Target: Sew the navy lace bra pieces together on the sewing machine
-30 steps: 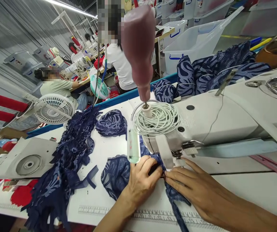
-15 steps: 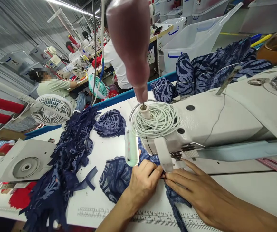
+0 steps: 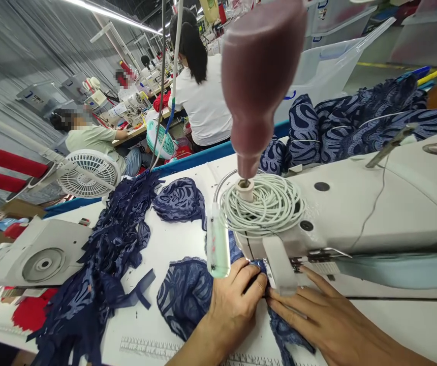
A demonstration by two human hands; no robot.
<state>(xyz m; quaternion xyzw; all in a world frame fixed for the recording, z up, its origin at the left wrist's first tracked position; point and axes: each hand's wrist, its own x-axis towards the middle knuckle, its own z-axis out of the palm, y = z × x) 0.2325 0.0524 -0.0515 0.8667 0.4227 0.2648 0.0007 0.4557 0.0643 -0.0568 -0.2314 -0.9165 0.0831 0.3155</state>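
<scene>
A navy lace piece (image 3: 186, 295) lies on the white table under the head of a white sewing machine (image 3: 355, 213). My left hand (image 3: 236, 307) rests on the lace just left of the presser foot, fingers curled and pressed down on the fabric. My right hand (image 3: 317, 315) lies flat on the lace to the right of the foot, fingers stretched toward the needle. The fingertips of both hands nearly meet at the foot. A coil of white cord (image 3: 266, 203) sits on top of the machine head.
A heap of navy lace pieces (image 3: 107, 259) lies at left, another pile (image 3: 355, 124) behind the machine. A white fan (image 3: 87, 173) and a flat white machine part (image 3: 31, 254) stand at left. Two people sit at machines beyond the blue table edge (image 3: 191, 157).
The view has shifted down and left, so the machine head sits further right in the picture. Both hands stay at the presser foot on the lace.
</scene>
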